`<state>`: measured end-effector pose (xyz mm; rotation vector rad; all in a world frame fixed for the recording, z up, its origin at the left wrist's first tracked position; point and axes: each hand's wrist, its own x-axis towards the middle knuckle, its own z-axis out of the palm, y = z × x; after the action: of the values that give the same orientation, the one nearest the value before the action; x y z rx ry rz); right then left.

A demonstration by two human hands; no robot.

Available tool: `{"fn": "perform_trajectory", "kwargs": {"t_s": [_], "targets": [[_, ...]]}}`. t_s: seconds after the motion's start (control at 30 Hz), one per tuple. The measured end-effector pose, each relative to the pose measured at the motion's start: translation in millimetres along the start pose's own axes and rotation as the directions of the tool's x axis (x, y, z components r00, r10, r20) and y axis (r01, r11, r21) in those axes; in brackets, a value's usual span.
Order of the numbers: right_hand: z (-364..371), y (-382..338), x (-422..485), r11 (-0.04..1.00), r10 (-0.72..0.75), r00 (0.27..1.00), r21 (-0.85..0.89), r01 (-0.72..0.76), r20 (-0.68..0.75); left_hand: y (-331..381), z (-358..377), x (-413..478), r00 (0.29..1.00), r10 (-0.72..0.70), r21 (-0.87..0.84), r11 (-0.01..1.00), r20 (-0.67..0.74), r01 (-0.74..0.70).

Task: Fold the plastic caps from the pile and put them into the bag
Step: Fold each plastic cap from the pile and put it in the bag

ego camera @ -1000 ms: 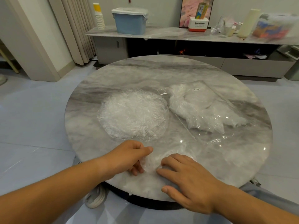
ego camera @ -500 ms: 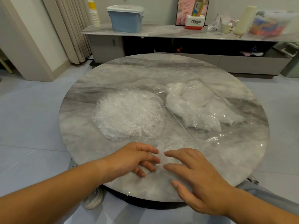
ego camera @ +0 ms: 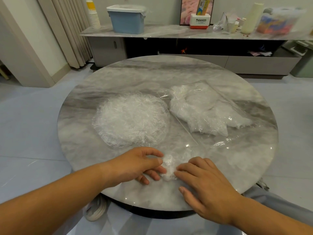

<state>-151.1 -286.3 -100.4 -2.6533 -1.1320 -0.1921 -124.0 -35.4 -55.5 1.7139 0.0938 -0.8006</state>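
Note:
A round pile of clear crinkled plastic caps (ego camera: 130, 119) lies left of centre on the marble table (ego camera: 152, 77). To its right lies a clear plastic bag (ego camera: 208, 109) holding folded white caps. Near the front edge, one bunched cap (ego camera: 168, 168) sits between my hands. My left hand (ego camera: 140, 164) pinches its left side with thumb and curled fingers. My right hand (ego camera: 203, 185) lies flat on the table, its fingertips pressing the cap's right side.
Behind the table runs a low sideboard (ego camera: 169, 31) carrying a blue lidded bin (ego camera: 126, 20), stacked paper cups (ego camera: 94, 16), a Panasonic box (ego camera: 199, 22) and bottles. Curtains (ego camera: 67, 31) hang at the left. A white shoe (ego camera: 96, 211) lies under the table's front edge.
The flattened cap under my hands has been gathered into a small bunch. My left hand moved from curled beside it to pinching it; my right hand shifted slightly right, fingertips against it.

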Motion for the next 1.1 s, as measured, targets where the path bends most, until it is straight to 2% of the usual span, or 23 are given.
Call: {"fn": "perform_trajectory", "kwargs": {"t_s": [0.1,0.23,0.33,0.53,0.63,0.77,0.9,0.97,1.1], "targets": [[-1,-1,1,1.000,0.011,1.000,0.017,-0.011,0.011,1,0,6,0.997,0.035,0.092,0.995,-0.068,-0.028],[-2,-1,0,0.995,0.000,0.998,0.096,-0.007,0.069,7,0,23,0.935,0.193,0.422,0.905,-0.299,-0.051],[-5,2,-1,0.990,-0.034,0.994,0.140,0.020,0.102,16,5,31,0.943,0.168,0.516,0.857,-0.286,0.004],[-12,11,-4,0.981,-0.084,0.983,0.184,0.053,0.162,24,15,41,0.969,0.011,0.386,0.918,-0.246,0.087],[-16,12,-5,0.936,-0.013,0.987,0.350,-0.044,0.158,22,16,39,0.968,-0.016,0.270,0.959,-0.251,0.086],[-22,9,4,0.743,0.248,0.957,0.605,-0.287,0.150,19,15,31,0.978,-0.030,0.094,0.994,-0.208,0.051],[-29,2,20,0.493,0.472,0.855,0.739,-0.458,0.215,11,10,25,0.980,0.033,0.046,0.999,-0.196,-0.024],[-30,1,28,0.338,0.545,0.798,0.804,-0.490,0.257,9,7,23,0.977,0.061,0.030,0.998,-0.202,-0.057],[-29,2,43,-0.072,0.577,0.720,0.902,-0.426,0.386,9,5,17,0.984,0.106,0.023,0.994,-0.141,-0.104]]}}
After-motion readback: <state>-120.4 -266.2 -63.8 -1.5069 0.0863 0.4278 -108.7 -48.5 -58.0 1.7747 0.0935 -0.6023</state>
